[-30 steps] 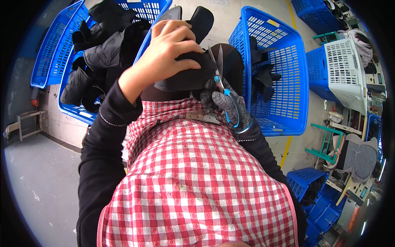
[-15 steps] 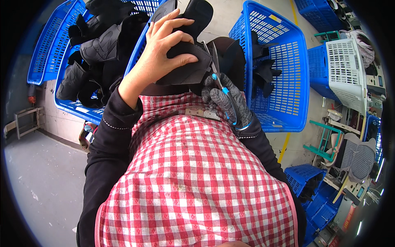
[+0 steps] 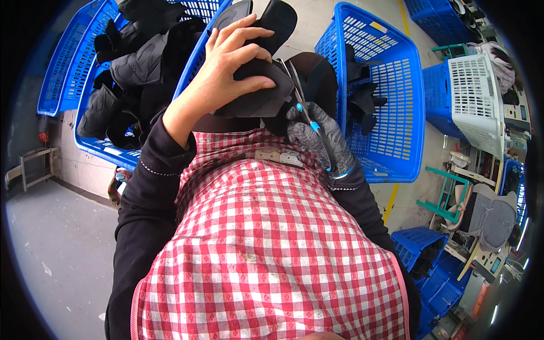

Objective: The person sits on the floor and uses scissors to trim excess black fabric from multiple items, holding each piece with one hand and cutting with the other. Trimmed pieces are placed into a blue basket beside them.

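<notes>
My bare left hand [image 3: 224,71] is closed on a black shoe upper [image 3: 255,102], thumb on the near side and fingers spread over its top. Another rounded black flap [image 3: 279,25] rises beyond the fingers. In a grey knit glove, my right hand [image 3: 320,136] grips scissors [image 3: 315,126] with light blue and black handles. Their blades are slightly apart and lie along the right edge of the upper. Whether the blades touch it, I cannot tell.
At the left, a blue crate [image 3: 107,152] holds several black shoe uppers [image 3: 139,62]. A second blue crate [image 3: 391,177] with a few black pieces stands at the right. Further right are a white crate [image 3: 476,96], a green metal frame [image 3: 453,211] and a chair with a grey mesh seat [image 3: 490,218].
The scissors and my right hand have shifted slightly to the right and nearer to me. My left hand and the upper have moved a little to the right.
</notes>
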A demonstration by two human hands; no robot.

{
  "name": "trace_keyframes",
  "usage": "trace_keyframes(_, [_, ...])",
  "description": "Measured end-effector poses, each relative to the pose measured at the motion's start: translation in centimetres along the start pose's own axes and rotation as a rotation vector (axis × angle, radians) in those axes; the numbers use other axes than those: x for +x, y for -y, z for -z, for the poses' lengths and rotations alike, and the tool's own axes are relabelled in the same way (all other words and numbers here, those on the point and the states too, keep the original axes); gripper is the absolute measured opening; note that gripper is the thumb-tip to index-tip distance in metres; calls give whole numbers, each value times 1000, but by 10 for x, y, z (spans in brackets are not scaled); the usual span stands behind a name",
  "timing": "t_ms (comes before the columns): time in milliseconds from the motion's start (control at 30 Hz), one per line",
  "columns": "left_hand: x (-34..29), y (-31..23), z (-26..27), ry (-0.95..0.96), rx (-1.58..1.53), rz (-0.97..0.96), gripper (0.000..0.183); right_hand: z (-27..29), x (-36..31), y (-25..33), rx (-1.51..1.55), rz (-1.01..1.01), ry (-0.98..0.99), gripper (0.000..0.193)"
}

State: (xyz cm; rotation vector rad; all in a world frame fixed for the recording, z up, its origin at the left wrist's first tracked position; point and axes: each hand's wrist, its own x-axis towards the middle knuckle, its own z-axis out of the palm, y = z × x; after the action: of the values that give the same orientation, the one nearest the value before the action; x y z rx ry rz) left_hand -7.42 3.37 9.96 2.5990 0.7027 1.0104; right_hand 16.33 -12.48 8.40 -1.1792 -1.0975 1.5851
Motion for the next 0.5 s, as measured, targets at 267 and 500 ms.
trace_keyframes(267, [-2, 8, 3, 30, -29, -12, 65, 25, 0, 31, -208, -129, 128, 30])
trace_keyframes(500, [-18, 16, -11, -69, -187, 296, 121, 46, 5, 48, -244, -266, 247, 34])
